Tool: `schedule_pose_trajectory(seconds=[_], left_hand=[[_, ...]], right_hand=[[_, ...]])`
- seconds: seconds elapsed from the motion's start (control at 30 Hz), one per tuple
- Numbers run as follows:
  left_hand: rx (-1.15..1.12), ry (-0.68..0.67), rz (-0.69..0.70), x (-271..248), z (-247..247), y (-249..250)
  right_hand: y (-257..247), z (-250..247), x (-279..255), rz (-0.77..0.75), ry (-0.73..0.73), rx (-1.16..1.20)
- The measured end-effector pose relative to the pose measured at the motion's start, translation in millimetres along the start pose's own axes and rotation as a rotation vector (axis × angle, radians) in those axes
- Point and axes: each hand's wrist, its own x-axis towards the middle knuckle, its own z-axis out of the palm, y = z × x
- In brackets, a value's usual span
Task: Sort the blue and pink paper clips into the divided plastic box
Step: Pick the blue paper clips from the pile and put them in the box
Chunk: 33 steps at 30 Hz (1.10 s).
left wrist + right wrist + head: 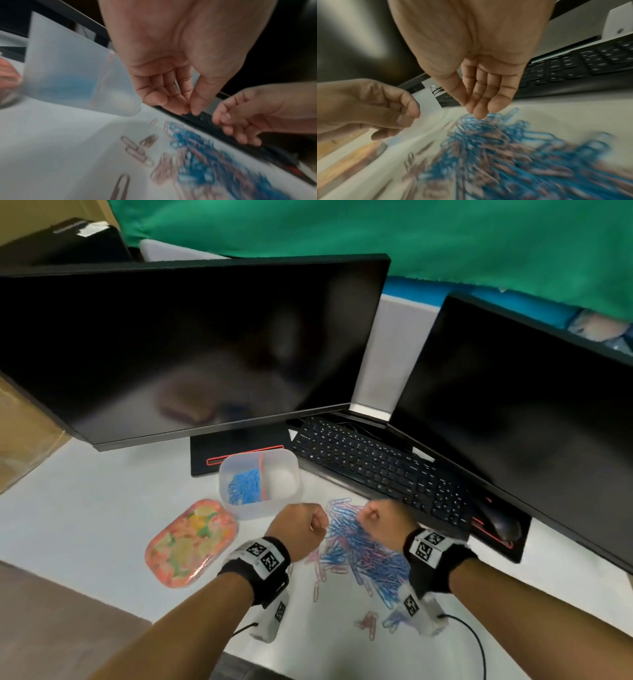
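Note:
The clear divided plastic box [254, 510] stands behind my hands; its left compartment holds blue paper clips [244, 487], and the right one looks bare. A mixed pile of blue and pink clips [363, 549] lies on the white desk between my wrists. My left hand [310, 523] hovers over the pile's left edge, just in front of the box, fingers curled with thumb tip against fingertips [193, 108]; no clip shows between them. My right hand [375, 513] hangs over the pile's far end, its nearly straight fingers [479, 108] pointing down just above the clips, holding nothing.
A floral lid [191, 542] lies left of the box. A black keyboard [376, 467] and mouse [500, 525] run along the far right, under two dark monitors [191, 347]. Stray pink clips [368, 623] sit near the desk's front edge.

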Motion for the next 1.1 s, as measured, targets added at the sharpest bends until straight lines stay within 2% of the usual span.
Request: schedule_pose_trajectory(seconds=[0.17,0.33,0.47,0.67,0.87,1.0,1.1], left_hand=[[0.253,-0.149,0.026,-3.1,32.1,3.5],[0.388,-0.172,0.022,-6.3,45.5,-4.6],[0.367,-0.137,0.002,-10.0,44.4,-9.8],[0.218,-0.057,-0.041,-17.1,37.6,-14.9],[0.016,0.045,-0.071,-20.0,31.8,-21.3],[-0.048,0.046,-0.105,-22.0,25.6,-22.7],[-0.072,0.030,-0.131,-24.2,22.2,-20.8]], right_hand=[[34.9,12.6,-26.7,-0.001,-0.007,-0.031],[43.4,24.5,-37.9,-0.058,-0.063,-0.077],[34.7,32.0,-36.8,-0.108,-0.078,-0.094],[19.6,40.4,-24.9,-0.227,-0.051,-0.155],[3.7,54.1,-17.2,-0.336,-0.055,-0.384],[-0.3,61.5,-11.4,-0.338,-0.001,-0.522],[-0.2,62.7,-9.4,-0.322,0.001,-0.541]])
